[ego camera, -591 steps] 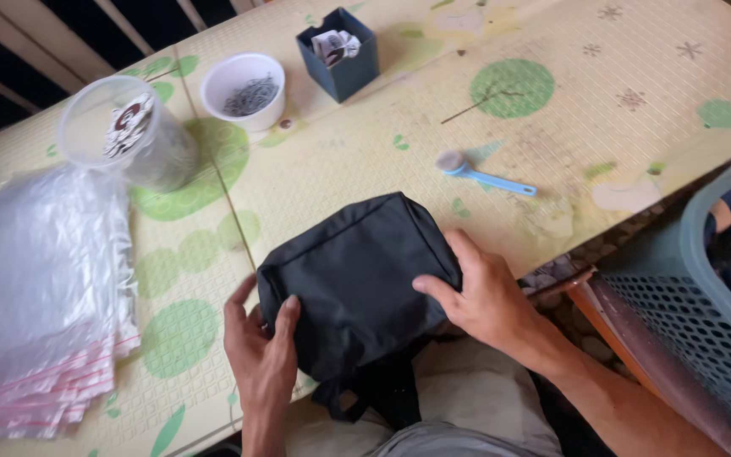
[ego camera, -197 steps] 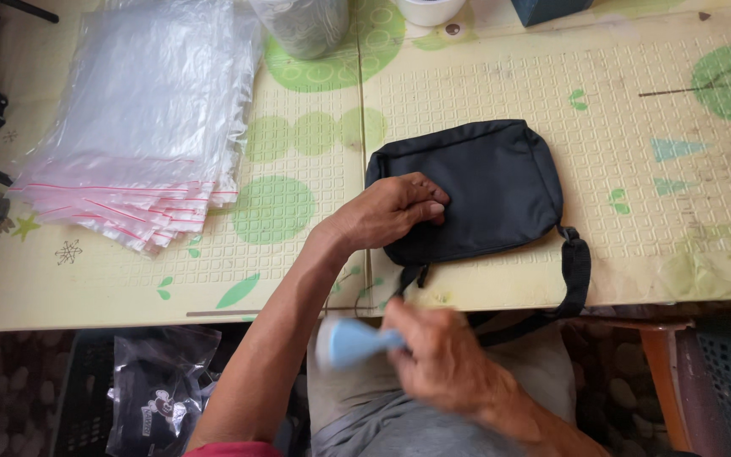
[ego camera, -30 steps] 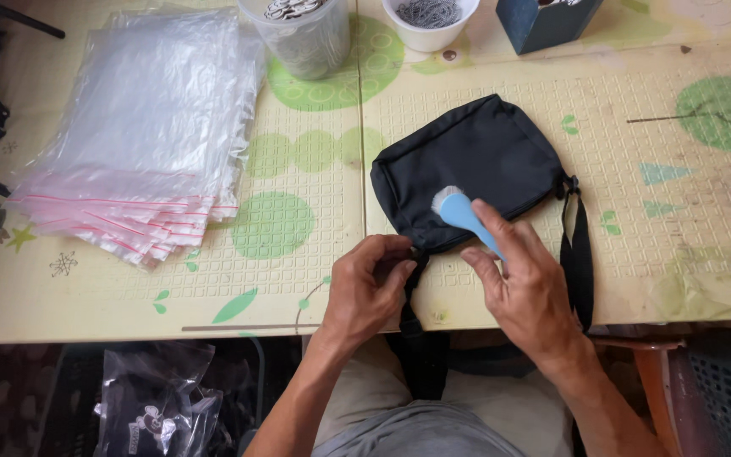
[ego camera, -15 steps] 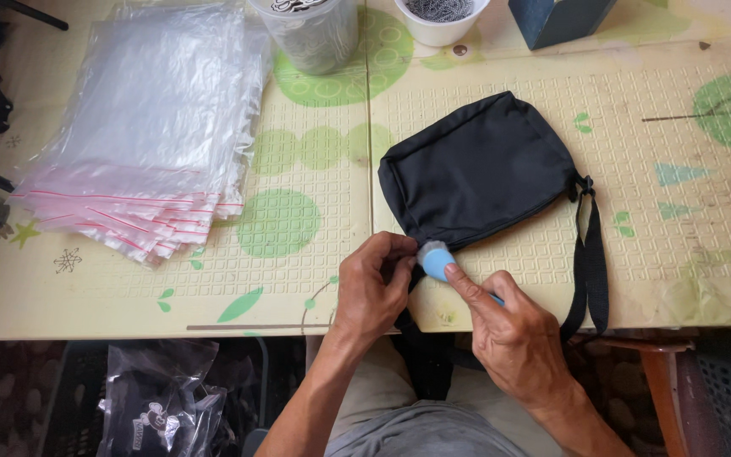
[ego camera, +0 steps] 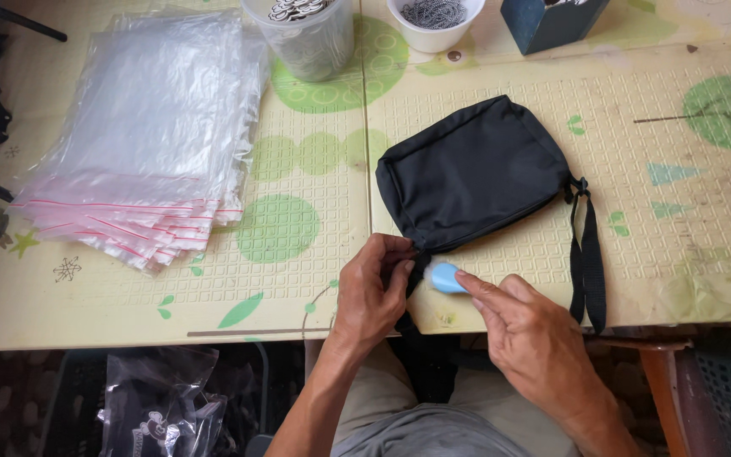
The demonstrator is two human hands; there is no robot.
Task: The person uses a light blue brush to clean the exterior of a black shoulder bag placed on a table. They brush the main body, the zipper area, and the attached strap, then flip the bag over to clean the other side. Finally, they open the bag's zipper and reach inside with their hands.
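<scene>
A pale table mat [ego camera: 501,93] with green spots covers the table. The right hand [ego camera: 528,332] pinches a small light blue tool [ego camera: 445,277] against the near corner of a black bag [ego camera: 472,175]. The left hand [ego camera: 371,292] pinches that same corner. The bag lies on the mat, its strap [ego camera: 587,254] hanging at the right. Clear plastic bags [ego camera: 145,135] are stacked to the left.

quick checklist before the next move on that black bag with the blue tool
1. Left hand pinching the black bag at its near corner: ok.
2. Right hand has a grip on the blue tool: ok.
3. Tool tip at the pinched corner: ok.
4. Bag lying flat on the table: ok.
5. Strap away from both hands: ok.
6. What the tool acts on: cannot tell.
</scene>
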